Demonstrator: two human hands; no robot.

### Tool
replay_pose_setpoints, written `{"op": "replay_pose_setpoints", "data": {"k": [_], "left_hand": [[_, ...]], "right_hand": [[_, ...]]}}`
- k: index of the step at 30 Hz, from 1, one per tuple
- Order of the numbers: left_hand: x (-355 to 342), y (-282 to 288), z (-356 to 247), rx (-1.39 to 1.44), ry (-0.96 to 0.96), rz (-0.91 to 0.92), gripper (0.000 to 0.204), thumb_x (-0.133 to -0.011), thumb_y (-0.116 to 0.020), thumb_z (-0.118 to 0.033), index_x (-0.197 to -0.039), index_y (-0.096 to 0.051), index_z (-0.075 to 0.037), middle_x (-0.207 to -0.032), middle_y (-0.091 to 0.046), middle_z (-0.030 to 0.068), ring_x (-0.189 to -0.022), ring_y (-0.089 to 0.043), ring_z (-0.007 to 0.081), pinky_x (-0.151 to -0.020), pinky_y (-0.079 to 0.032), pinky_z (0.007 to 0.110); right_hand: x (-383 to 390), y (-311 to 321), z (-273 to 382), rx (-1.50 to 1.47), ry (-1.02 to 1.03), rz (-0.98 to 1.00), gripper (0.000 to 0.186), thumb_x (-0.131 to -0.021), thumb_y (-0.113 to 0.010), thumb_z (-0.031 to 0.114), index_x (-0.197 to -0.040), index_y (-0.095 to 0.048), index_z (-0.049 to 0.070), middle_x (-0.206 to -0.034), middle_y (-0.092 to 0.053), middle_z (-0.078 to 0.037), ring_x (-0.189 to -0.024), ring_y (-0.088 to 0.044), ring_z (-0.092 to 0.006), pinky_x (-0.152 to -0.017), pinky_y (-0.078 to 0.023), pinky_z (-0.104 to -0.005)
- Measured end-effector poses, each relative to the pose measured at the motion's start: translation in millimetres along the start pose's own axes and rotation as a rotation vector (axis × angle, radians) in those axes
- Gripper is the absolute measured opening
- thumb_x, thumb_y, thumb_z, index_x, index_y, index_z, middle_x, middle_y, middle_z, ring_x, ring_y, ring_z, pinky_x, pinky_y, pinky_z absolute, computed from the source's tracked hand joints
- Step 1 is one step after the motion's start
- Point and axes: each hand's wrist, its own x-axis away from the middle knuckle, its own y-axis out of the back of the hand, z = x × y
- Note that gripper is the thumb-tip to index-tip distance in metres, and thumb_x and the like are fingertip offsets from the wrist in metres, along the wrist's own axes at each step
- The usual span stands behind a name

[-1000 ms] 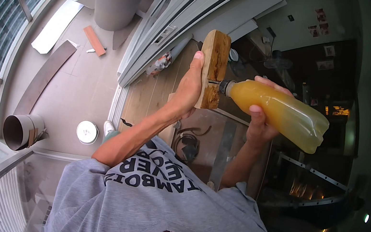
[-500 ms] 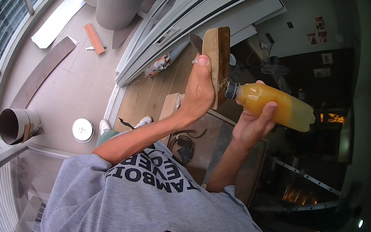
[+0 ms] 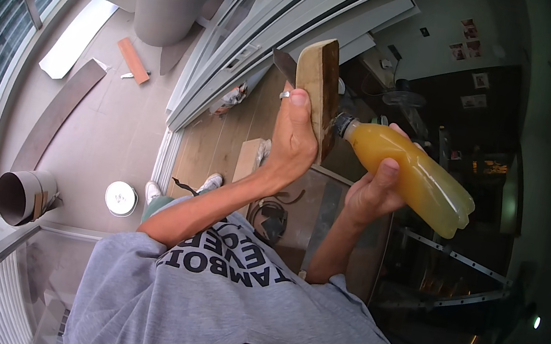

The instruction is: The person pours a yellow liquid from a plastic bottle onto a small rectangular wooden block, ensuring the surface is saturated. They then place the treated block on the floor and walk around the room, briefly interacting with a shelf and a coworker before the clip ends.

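My left hand (image 3: 296, 132) is closed on a piece of wood (image 3: 315, 72) with a rounded top, its thumb lying along the pale side. A dark flat piece (image 3: 284, 65), like a blade, sticks out behind the wood. My right hand (image 3: 374, 196) grips a clear plastic bottle (image 3: 409, 170) of cloudy orange-yellow liquid round its middle. The bottle lies aslant, base lower and to the right. Its dark cap (image 3: 343, 124) is up against the wood's brown face; whether they touch, I cannot tell.
Far left are a curved strip (image 3: 61, 113), an orange-brown bar (image 3: 134, 60) and a pale sheet (image 3: 85, 34). A wide tube (image 3: 25, 196) and a white-lidded tub (image 3: 120, 199) are nearer. Dark glass (image 3: 446, 278) is on the right; sliding door frames (image 3: 259, 47) stand ahead.
The bottle's base has swung downward, so the bottle slopes more steeply. My right hand has turned with it, while my left hand and the wood have barely moved.
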Motion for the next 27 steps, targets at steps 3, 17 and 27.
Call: {"op": "replay_pose_setpoints", "data": {"k": [3,17,27], "left_hand": [[-4.2,1.1,-0.7,-0.02,-0.021,-0.012,0.046,-0.1,-0.02,-0.035,-0.112,-0.042,0.003,-0.095,-0.049,0.0118,-0.087,-0.045,0.0186,-0.08,-0.038,0.031],[-11.0,0.9,-2.6,-0.007,0.086,0.028,0.059,-0.098,-0.015,-0.05,-0.115,-0.042,0.0,-0.102,-0.051,0.0089,-0.09,-0.05,0.0157,-0.081,-0.042,0.027],[-8.0,-6.5,-1.6,-0.069,0.084,-0.013,0.061,-0.098,-0.015,-0.051,-0.116,-0.043,0.0,-0.101,-0.051,0.0095,-0.09,-0.049,0.0153,-0.08,-0.042,0.026]], "right_hand": [[3.7,0.8,3.7,-0.032,0.001,0.039,0.049,-0.085,-0.062,0.025,-0.117,-0.039,-0.005,-0.107,-0.056,-0.026,-0.093,-0.059,-0.027,-0.086,-0.049,-0.0358],[-6.2,-11.3,7.6,-0.032,0.086,0.092,0.054,-0.081,-0.065,0.03,-0.114,-0.039,-0.006,-0.103,-0.057,-0.026,-0.086,-0.06,-0.0244,-0.08,-0.051,-0.0336],[-5.8,-4.8,4.3,0.024,0.127,0.079,0.05,-0.083,-0.063,0.027,-0.112,-0.039,-0.005,-0.102,-0.057,-0.025,-0.084,-0.06,-0.0255,-0.078,-0.052,-0.0328]]}}
